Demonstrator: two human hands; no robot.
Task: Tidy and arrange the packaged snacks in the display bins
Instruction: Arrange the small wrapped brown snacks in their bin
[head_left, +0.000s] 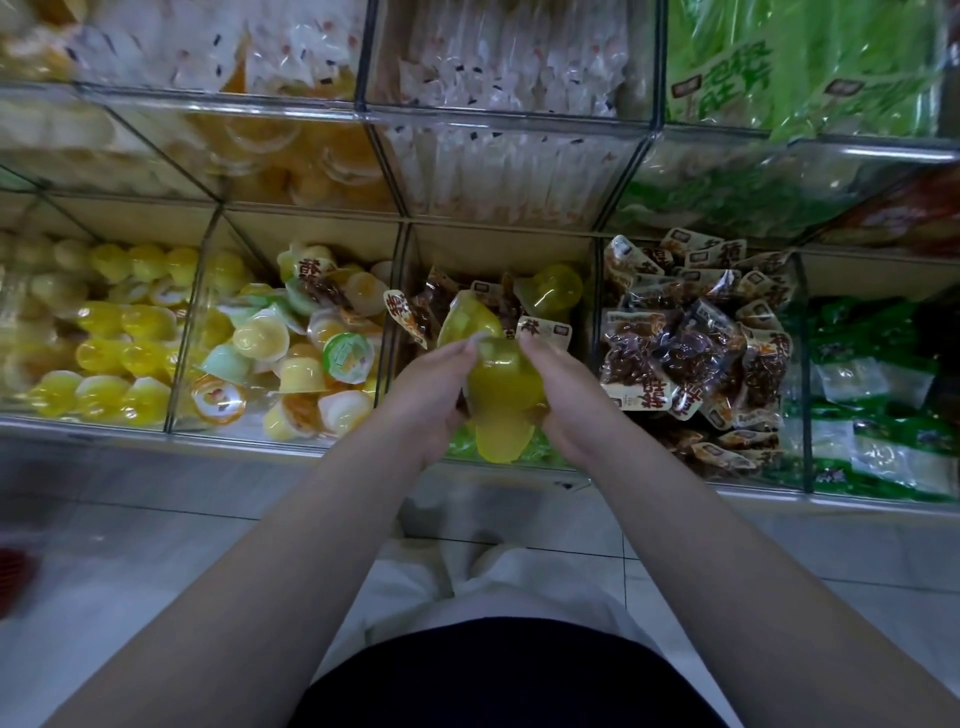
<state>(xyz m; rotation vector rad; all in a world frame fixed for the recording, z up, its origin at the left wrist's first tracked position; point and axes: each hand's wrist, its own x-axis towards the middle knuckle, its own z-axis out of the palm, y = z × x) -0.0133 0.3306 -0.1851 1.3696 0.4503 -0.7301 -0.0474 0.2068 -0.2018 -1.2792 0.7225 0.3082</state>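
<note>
We see both hands closed round a cluster of yellow jelly cups (503, 400), held over the front of the middle bin (498, 244). The left hand (431, 387) grasps the cluster from its left side and the right hand (566, 397) from its right. The fingers are curled in, so their tips nearly meet on top of the cups.

The cluster's long axis runs away from the person toward the back of the bin. Its far end leans a little to the left. The near end pokes out below the two palms, and the far end sticks out beyond the fingertips. We cannot tell which way the sealed lids face.

Behind the hands, in the same bin, lie brown snack packets (431, 306) and one loose yellow cup (553, 291). The bin to the left holds mixed jelly cups (291, 353) in white, green and orange. The bin beyond that holds all-yellow cups (119, 338). To the right sits a pile of brown packets (691, 353), then green packets (878, 395). Below the bins we see a pale tiled floor (156, 545).
</note>
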